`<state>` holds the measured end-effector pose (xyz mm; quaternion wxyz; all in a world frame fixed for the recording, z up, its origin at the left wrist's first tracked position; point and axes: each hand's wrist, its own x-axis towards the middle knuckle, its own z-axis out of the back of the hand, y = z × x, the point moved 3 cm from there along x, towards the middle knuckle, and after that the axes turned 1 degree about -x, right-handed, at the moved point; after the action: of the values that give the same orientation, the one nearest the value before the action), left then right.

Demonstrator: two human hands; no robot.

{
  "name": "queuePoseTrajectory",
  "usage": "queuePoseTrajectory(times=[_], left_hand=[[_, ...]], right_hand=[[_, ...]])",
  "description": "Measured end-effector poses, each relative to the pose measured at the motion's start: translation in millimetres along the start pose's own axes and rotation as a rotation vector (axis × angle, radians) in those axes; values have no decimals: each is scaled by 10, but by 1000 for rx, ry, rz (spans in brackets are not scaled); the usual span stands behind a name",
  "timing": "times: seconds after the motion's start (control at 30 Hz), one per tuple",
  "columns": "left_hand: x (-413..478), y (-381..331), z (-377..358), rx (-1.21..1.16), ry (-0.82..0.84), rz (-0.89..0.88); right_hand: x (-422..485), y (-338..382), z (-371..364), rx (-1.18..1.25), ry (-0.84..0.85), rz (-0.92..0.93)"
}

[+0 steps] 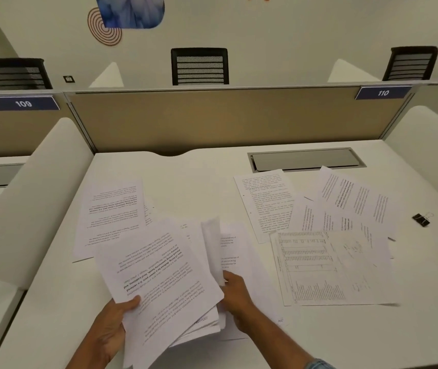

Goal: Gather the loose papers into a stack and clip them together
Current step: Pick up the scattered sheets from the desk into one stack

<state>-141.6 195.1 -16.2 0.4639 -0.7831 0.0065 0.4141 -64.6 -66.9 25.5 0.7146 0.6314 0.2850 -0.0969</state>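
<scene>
My left hand grips the near edge of a thick bundle of printed papers, held tilted above the desk. My right hand holds a curled sheet at the bundle's right side. One printed page lies flat on the desk behind the bundle. Several loose pages are spread overlapping on the right half of the desk, one with tables. A black binder clip lies alone at the far right, beyond both hands.
The white desk has a grey cable hatch at the back right and a tan partition behind. White side dividers rise on both sides. Black chairs stand beyond the partition.
</scene>
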Motion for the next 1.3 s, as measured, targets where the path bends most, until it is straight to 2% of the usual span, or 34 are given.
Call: queuePoseTrajectory(times=[0.23,0.37,0.43,0.53,0.6,0.73,0.93,1.13,1.3], left_hand=[[-69,23,-92,52,73,-19],[-51,75,-246,123,47,-77],[-39,76,-286,136,46,-102],[-60,66,-334,138,41,-114],[-26,126,-339,166,22,-112],[278,404,-194,254,-57,-100],[171,383,-269,280,-84,-30],[117,354,-310,304,-91,-10],[-47,246,-344,159,-18,83]], right_hand=[[-17,150,250,43,161,-26],[0,166,251,20,173,-16],[23,142,351,-44,8,11],[76,50,680,-279,-467,111],[139,-35,850,-366,-563,101],[237,-132,933,-503,-444,-96],[239,-131,843,-519,-338,-129],[267,-131,738,-365,-195,-132],[279,-210,787,-151,-89,-109]])
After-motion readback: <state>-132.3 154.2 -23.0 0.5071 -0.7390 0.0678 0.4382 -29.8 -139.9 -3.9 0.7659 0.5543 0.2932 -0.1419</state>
